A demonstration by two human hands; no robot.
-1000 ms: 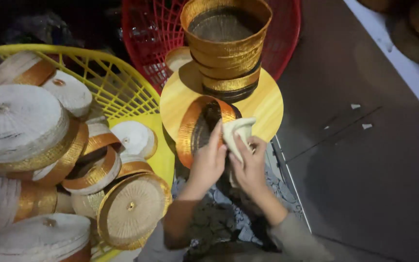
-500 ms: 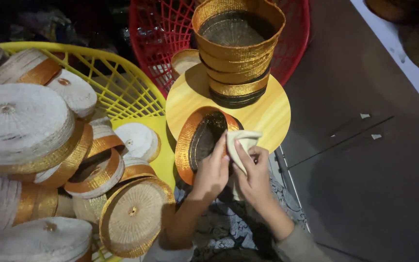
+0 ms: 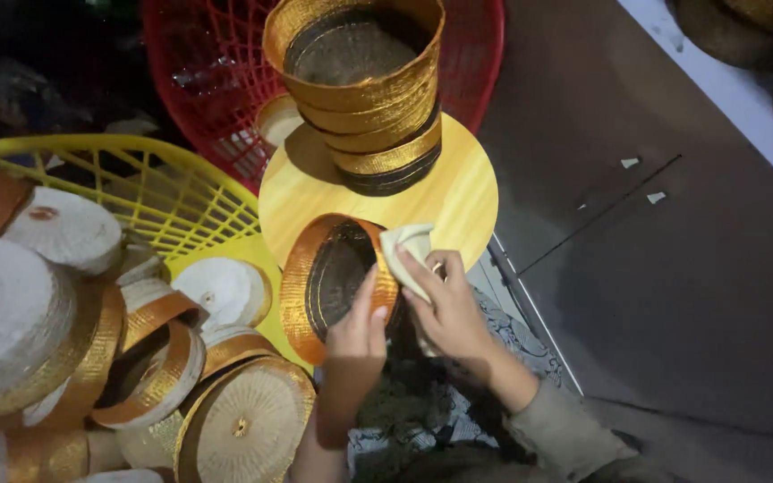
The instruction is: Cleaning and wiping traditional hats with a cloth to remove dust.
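Note:
My left hand (image 3: 357,333) grips the rim of a round woven lid with a gold band (image 3: 324,279), tilted on its edge over my lap. My right hand (image 3: 441,302) presses a pale folded cloth (image 3: 407,253) against the lid's gold rim. Just beyond the lid lies a round yellow wooden board (image 3: 458,201) with a stack of gold-banded woven baskets (image 3: 360,89) standing on it.
A yellow plastic crate (image 3: 149,192) on the left holds several white and gold woven lids (image 3: 64,304). A red plastic basket (image 3: 212,80) stands behind the board. Dark floor (image 3: 673,268) stretches to the right, with a white strip at the far right.
The view has shifted, so everything sits lower in frame. Both hands stay on the lid, and the cloth has slid slightly along the gold rim.

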